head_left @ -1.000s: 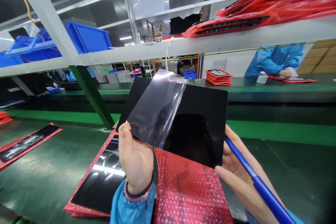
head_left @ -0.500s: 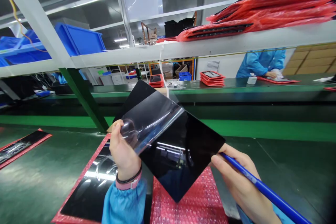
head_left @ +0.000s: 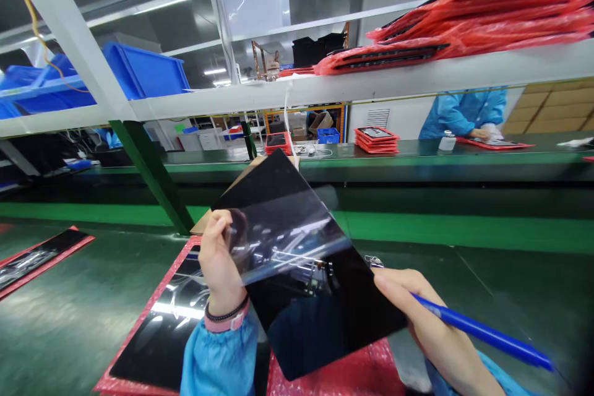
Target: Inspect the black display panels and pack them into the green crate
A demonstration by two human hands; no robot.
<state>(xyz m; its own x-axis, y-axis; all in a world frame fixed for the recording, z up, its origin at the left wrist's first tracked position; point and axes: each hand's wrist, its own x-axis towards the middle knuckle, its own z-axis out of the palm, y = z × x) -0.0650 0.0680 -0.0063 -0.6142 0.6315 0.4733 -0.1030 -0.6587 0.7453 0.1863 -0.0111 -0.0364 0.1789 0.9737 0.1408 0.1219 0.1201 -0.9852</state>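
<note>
A black glossy glass panel point(head_left: 334, 322) is held tilted in front of me. My right hand point(head_left: 431, 322) pinches its right edge between thumb and fingers. That same hand also holds a blue pen point(head_left: 487, 331), which points out to the lower right. Across the panel's face lies a band of clear film point(head_left: 283, 238), and my left hand point(head_left: 220, 260) has its left end pinched in closed fingers. Whether the film still sticks to the glass is hard to tell. Beneath the panel is red bubble wrap point(head_left: 343, 374), partly hidden.
Another dark panel point(head_left: 153, 334) lies on red wrap at left, with a further one point(head_left: 41, 253) beyond it. A green post point(head_left: 148, 173) and white shelf point(head_left: 260, 96) stand ahead, bearing blue bins point(head_left: 143, 71) and red-wrapped parts point(head_left: 487, 12). Across the bench, a person in blue point(head_left: 464, 114) works.
The panel has turned clockwise, its lower right edge now lower. The film band lies flatter across it. My right hand shifted a little, and the pen swung closer to level.
</note>
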